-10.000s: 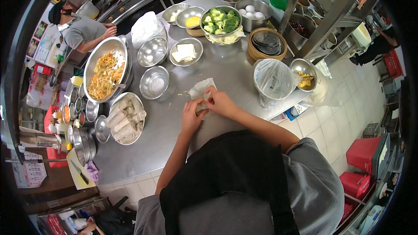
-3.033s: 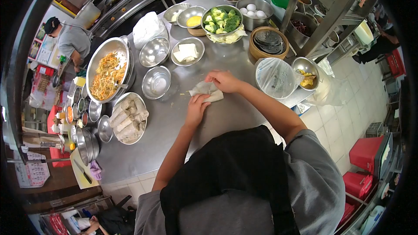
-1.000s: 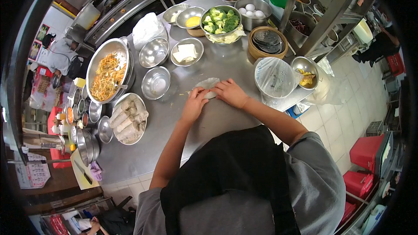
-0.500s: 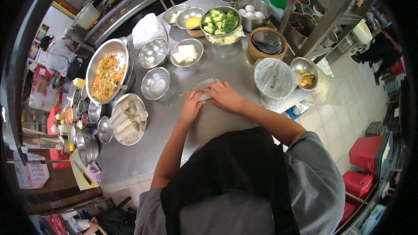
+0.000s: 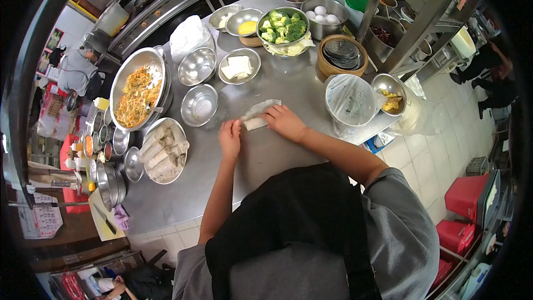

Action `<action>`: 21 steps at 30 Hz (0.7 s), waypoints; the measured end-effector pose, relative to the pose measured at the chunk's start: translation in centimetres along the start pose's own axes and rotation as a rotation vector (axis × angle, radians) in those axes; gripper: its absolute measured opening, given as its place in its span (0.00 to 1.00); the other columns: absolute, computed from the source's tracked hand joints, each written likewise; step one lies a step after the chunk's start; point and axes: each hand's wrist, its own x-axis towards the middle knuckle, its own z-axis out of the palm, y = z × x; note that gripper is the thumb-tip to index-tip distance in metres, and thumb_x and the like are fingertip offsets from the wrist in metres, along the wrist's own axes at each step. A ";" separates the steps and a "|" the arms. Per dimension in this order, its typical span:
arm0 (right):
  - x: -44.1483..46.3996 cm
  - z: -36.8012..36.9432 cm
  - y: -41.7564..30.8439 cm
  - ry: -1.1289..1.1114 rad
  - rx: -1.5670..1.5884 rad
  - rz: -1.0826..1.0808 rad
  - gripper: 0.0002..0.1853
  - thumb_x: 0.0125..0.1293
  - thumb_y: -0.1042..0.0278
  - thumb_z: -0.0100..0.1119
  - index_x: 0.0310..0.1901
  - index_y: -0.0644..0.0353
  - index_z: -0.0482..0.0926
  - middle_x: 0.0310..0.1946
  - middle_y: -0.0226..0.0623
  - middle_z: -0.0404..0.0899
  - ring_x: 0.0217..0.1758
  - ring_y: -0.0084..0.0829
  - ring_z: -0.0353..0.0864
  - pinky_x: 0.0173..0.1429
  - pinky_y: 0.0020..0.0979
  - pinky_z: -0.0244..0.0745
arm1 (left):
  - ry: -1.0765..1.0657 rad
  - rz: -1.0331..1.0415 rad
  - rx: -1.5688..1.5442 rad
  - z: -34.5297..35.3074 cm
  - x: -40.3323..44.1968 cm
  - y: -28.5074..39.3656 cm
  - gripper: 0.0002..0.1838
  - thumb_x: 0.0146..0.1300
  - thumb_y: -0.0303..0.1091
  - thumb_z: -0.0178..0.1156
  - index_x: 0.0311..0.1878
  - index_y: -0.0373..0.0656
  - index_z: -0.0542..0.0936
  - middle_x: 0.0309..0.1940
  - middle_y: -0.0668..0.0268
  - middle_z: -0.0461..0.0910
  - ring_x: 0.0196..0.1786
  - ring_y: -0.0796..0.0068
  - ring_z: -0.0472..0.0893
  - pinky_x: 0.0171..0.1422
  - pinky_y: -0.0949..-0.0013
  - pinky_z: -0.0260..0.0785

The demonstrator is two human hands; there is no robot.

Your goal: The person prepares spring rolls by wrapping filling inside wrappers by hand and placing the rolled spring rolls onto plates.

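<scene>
"Where's our wrapper roll (image 5: 257, 116)?"
"Between our fingertips: our right hand (image 5: 284, 123) touches its right end, our left hand (image 5: 230, 138) sits just beside the other."
"Are we gripping it?"
"We can't tell with either hand; our left fingers look bunched."

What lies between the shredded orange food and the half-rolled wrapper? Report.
A small metal bowl on the steel table, apart from the wrapper; the head view shows it.
</scene>
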 end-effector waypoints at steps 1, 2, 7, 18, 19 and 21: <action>0.0 -0.2 0.0 -0.004 0.007 -0.002 0.23 0.62 0.62 0.66 0.59 0.54 0.78 0.53 0.32 0.76 0.60 0.37 0.73 0.62 0.40 0.68 | 0.022 -0.074 -0.057 0.1 0.3 -0.6 0.11 0.63 0.29 0.68 0.49 0.39 0.85 0.43 0.57 0.80 0.41 0.62 0.82 0.48 0.62 0.76; 0.0 -0.3 -0.1 -0.008 0.014 -0.004 0.23 0.62 0.62 0.65 0.59 0.53 0.78 0.53 0.32 0.76 0.60 0.37 0.73 0.62 0.40 0.68 | 0.046 -0.148 -0.115 0.2 0.5 -1.3 0.10 0.64 0.29 0.67 0.47 0.39 0.85 0.41 0.57 0.80 0.36 0.63 0.82 0.45 0.63 0.76; 0.0 -0.9 -0.2 0.038 0.005 -0.049 0.19 0.62 0.65 0.61 0.55 0.53 0.79 0.50 0.32 0.76 0.58 0.35 0.74 0.61 0.37 0.69 | -0.098 0.116 0.175 -0.9 2.9 0.1 0.10 0.61 0.29 0.69 0.46 0.40 0.86 0.43 0.58 0.78 0.38 0.65 0.82 0.46 0.66 0.77; -0.7 -0.6 -0.6 0.081 -0.079 -0.086 0.18 0.64 0.66 0.54 0.55 0.52 0.79 0.49 0.30 0.76 0.57 0.33 0.74 0.58 0.35 0.70 | -0.390 0.232 0.246 -0.7 6.1 1.4 0.08 0.55 0.26 0.72 0.37 0.39 0.83 0.44 0.59 0.76 0.39 0.61 0.83 0.45 0.62 0.77; -0.8 -0.6 -0.6 0.082 -0.076 -0.082 0.18 0.64 0.66 0.53 0.56 0.52 0.79 0.49 0.30 0.76 0.57 0.33 0.74 0.59 0.35 0.70 | -0.402 0.224 0.241 -0.7 6.1 1.8 0.08 0.55 0.26 0.72 0.37 0.39 0.82 0.43 0.59 0.76 0.39 0.61 0.83 0.45 0.61 0.77; -0.8 -0.6 -0.8 0.071 -0.065 -0.072 0.18 0.65 0.66 0.53 0.56 0.51 0.78 0.49 0.30 0.76 0.57 0.33 0.74 0.59 0.35 0.70 | -0.422 0.225 0.254 -0.7 6.0 2.5 0.08 0.55 0.26 0.72 0.36 0.39 0.82 0.41 0.59 0.77 0.39 0.61 0.83 0.44 0.61 0.76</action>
